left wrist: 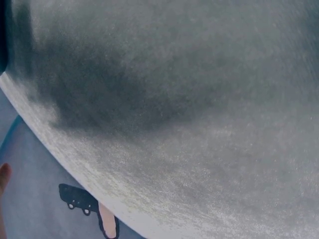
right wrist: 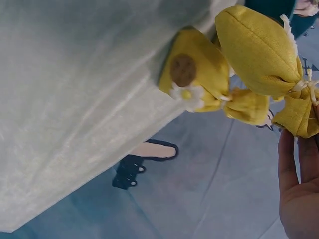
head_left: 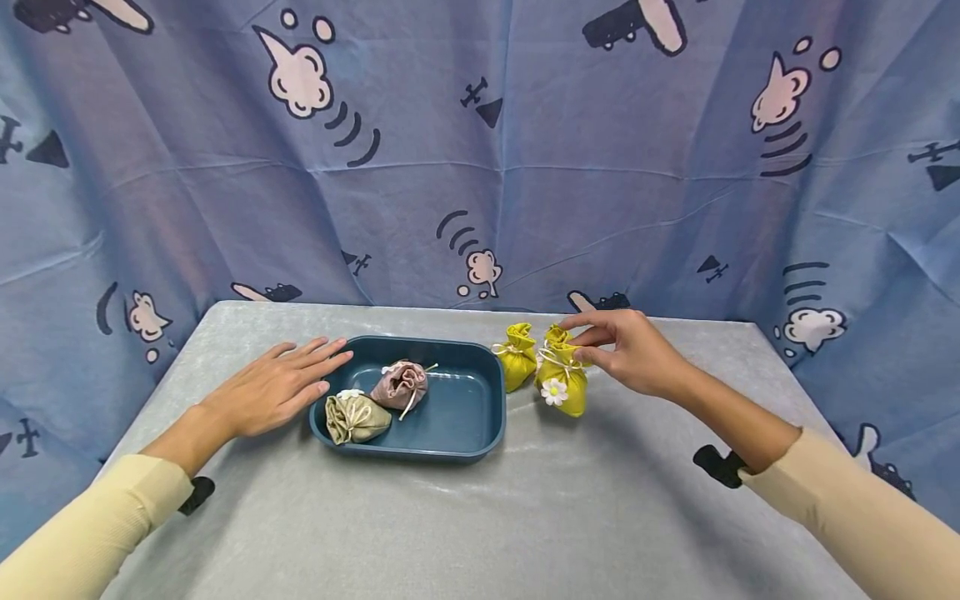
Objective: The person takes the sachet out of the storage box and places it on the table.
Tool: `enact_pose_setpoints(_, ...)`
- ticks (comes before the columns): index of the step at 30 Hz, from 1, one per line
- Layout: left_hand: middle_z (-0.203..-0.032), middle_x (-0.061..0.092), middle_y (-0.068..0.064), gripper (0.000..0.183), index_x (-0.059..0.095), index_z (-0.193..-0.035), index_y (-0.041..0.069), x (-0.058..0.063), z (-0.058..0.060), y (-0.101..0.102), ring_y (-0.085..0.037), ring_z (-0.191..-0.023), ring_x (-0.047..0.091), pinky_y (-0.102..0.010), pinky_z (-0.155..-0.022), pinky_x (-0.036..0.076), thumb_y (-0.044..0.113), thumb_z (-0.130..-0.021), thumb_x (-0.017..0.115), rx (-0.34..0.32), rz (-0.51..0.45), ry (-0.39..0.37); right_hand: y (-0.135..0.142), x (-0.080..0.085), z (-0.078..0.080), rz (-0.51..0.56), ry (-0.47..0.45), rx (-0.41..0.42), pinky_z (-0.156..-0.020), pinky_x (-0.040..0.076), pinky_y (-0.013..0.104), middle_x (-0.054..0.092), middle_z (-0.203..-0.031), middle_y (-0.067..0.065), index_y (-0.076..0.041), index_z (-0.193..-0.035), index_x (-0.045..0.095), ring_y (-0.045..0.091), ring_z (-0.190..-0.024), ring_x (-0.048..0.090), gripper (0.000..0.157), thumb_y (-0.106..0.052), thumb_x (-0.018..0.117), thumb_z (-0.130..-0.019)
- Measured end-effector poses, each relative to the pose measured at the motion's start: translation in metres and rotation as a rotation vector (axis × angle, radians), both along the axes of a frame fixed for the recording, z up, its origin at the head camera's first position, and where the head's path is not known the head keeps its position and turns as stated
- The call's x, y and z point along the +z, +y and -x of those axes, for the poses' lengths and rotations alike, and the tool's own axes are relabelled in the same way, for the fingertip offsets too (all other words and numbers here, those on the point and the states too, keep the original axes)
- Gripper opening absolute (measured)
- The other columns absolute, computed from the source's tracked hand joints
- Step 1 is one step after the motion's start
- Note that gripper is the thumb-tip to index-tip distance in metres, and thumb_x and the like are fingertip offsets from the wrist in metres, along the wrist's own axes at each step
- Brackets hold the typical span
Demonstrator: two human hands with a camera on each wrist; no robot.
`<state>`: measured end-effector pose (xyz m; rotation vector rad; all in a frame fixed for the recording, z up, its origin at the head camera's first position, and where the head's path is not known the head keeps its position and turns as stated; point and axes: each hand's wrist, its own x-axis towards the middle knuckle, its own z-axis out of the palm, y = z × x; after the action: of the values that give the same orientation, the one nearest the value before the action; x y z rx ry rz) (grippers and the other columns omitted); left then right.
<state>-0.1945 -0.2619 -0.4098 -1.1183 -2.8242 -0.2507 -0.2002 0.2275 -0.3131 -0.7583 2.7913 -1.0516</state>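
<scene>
Left hand (head_left: 272,390) outstretched palm down, right hand (head_left: 632,353) in a pinch

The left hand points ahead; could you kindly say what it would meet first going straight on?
Probably the tray, at its left rim: the left hand overlaps it in the head view, though height is unclear.

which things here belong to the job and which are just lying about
Likely part of the job:
blue tray
greenish pouch and pink pouch inside it
yellow pouch pinched by the right hand
other yellow pouches close by

Apparently just surroundings:
patterned curtain behind
grey table underneath
</scene>
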Motion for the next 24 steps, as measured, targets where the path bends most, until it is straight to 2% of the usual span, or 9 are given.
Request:
enact_pose_setpoints(8, -0.162, 0.031, -0.002, 0.051, 0.038, -0.155, 0.018, -0.001, 0.001, 0.000, -0.031, -0.146, 0.031, -0.060, -0.114, 0.024, 0.033, -0.107, 0.043, 0.009, 0.002, -0.005, 0.004, -0.021, 0.001, 0.012, -0.010, 0.028, -0.076, 0.059, 0.033, 0.069, -0.118, 0.019, 0.003, -0.122, 0.067, 0.022, -0.091, 0.073, 0.040, 0.011, 0.072, -0.084)
enact_pose_setpoints(15, -0.161, 0.033, -0.003, 0.050, 0.039, -0.155, 0.017, 0.000, 0.001, 0.000, -0.034, -0.145, 0.034, -0.062, -0.111, 0.026, 0.032, -0.107, 0.044, -0.004, -0.010, 0.012, 0.005, -0.029, 0.001, 0.007, -0.039, -0.001, -0.076, 0.060, 0.036, 0.069, -0.117, 0.020, 0.003, -0.122, 0.067, 0.023, -0.092, 0.073, 0.038, 0.010, 0.071, -0.085)
enact_pose_setpoints(24, -0.161, 0.032, -0.002, 0.051, 0.038, -0.155, 0.018, 0.000, 0.000, 0.000, -0.035, -0.144, 0.034, -0.062, -0.111, 0.027, 0.031, -0.107, 0.044, -0.006, -0.006, 0.007, 0.004, -0.033, 0.000, -0.006, -0.073, 0.024, -0.078, 0.059, 0.035, 0.069, -0.117, 0.021, 0.004, -0.126, 0.065, 0.023, -0.093, 0.072, 0.041, 0.010, 0.071, -0.085)
